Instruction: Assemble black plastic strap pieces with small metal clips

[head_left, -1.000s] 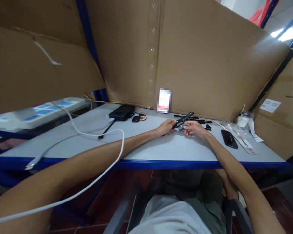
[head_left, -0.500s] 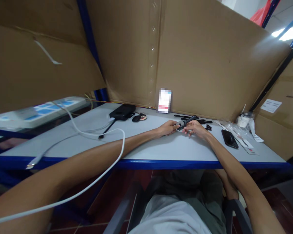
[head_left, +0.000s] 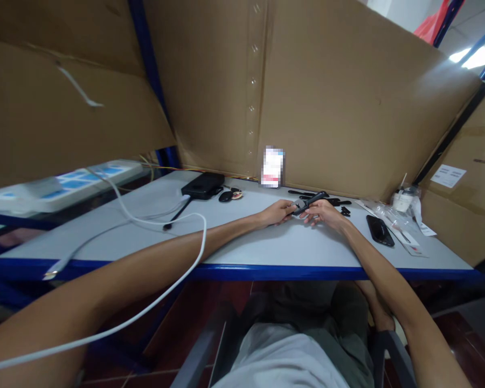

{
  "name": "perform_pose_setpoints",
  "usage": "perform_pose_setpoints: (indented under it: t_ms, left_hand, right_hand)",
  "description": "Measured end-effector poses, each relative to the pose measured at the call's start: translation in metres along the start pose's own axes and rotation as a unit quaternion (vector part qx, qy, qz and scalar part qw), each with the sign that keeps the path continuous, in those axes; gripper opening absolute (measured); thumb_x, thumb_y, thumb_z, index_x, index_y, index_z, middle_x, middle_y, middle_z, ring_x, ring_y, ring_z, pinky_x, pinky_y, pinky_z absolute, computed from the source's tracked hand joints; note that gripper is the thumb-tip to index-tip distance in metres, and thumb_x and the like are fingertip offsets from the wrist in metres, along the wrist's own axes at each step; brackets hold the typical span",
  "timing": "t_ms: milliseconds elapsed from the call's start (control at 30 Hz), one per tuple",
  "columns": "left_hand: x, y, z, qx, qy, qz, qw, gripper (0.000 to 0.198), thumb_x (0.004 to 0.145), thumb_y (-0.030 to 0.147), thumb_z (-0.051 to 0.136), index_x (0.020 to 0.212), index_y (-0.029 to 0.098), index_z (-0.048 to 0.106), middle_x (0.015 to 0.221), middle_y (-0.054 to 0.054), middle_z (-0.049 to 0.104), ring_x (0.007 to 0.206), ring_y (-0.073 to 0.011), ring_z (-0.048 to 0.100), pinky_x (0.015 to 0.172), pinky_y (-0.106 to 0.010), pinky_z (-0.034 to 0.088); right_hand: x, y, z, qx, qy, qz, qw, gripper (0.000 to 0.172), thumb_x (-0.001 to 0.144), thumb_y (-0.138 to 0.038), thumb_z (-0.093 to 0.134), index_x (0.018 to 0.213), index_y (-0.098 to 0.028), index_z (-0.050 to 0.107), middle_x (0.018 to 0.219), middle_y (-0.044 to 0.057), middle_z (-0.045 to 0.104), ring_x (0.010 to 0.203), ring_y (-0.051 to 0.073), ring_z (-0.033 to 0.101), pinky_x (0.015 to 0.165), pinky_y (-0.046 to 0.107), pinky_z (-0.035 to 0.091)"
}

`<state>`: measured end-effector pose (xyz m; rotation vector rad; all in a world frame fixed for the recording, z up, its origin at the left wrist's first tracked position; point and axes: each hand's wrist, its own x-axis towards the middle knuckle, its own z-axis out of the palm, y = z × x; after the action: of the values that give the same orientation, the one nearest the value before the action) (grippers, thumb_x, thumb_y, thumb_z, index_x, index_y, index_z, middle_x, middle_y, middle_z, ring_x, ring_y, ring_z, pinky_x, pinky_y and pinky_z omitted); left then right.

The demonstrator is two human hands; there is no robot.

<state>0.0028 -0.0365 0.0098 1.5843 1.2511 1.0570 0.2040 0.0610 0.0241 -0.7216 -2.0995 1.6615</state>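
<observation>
My left hand (head_left: 278,212) grips the near end of a dark grey and black handheld device (head_left: 301,205) just above the grey table (head_left: 267,245). From the other side, my right hand (head_left: 322,212) holds the same device, whose black upper part slants up to the right across the fingers. Small black parts (head_left: 345,211) and flat black strips (head_left: 339,202) lie on the table beyond and beside my right hand. What the device is cannot be made out.
A phone (head_left: 380,230) and clear plastic bags (head_left: 392,218) lie at right. A lit screen (head_left: 272,167) leans against the cardboard (head_left: 327,97). At left are a black box (head_left: 203,186), a black mouse-like object (head_left: 226,196) and a white cable (head_left: 145,310) crossing my left arm.
The fingers of my right hand have shifted slightly under the device. My left hand and the things on the table look unchanged.
</observation>
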Motion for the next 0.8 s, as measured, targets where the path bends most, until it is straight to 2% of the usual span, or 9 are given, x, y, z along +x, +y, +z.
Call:
perform_pose_setpoints:
  t_ms: [233, 533, 800]
  left_hand:
    - [-0.0001, -0.0023, 0.0016, -0.009, 0.017, 0.001, 1.000, 0.030, 0.098, 0.035, 0.052, 0.072, 0.020, 0.051, 0.052, 0.007, 0.041, 0.036, -0.0056, 0.028, 0.036, -0.021, 0.019]
    - [0.0019, -0.0047, 0.0016, -0.017, 0.021, -0.012, 1.000, 0.031, 0.101, 0.034, 0.046, 0.073, 0.020, 0.049, 0.051, 0.008, 0.039, 0.036, -0.0059, 0.027, 0.036, -0.021, 0.019]
    - [0.0013, -0.0041, 0.0015, -0.008, 0.025, -0.024, 0.999, 0.029, 0.103, 0.032, 0.040, 0.076, 0.020, 0.047, 0.051, 0.008, 0.038, 0.035, -0.0057, 0.027, 0.034, -0.020, 0.018]
  right_hand:
    - [-0.0010, -0.0026, -0.0020, 0.001, -0.012, -0.002, 1.000, 0.021, 0.080, -0.029, 0.073, 0.093, -0.013, 0.070, 0.105, 0.017, 0.077, 0.072, 0.018, 0.073, 0.054, 0.023, 0.056]
    - [-0.0018, -0.0056, 0.0014, 0.005, 0.006, -0.004, 1.000, 0.020, 0.081, -0.029, 0.074, 0.089, -0.014, 0.064, 0.105, 0.017, 0.077, 0.072, 0.017, 0.073, 0.053, 0.023, 0.056]
    - [-0.0004, -0.0036, 0.0008, 0.011, 0.013, -0.018, 1.000, 0.022, 0.083, -0.031, 0.073, 0.094, -0.014, 0.064, 0.106, 0.017, 0.077, 0.073, 0.017, 0.073, 0.053, 0.022, 0.055]
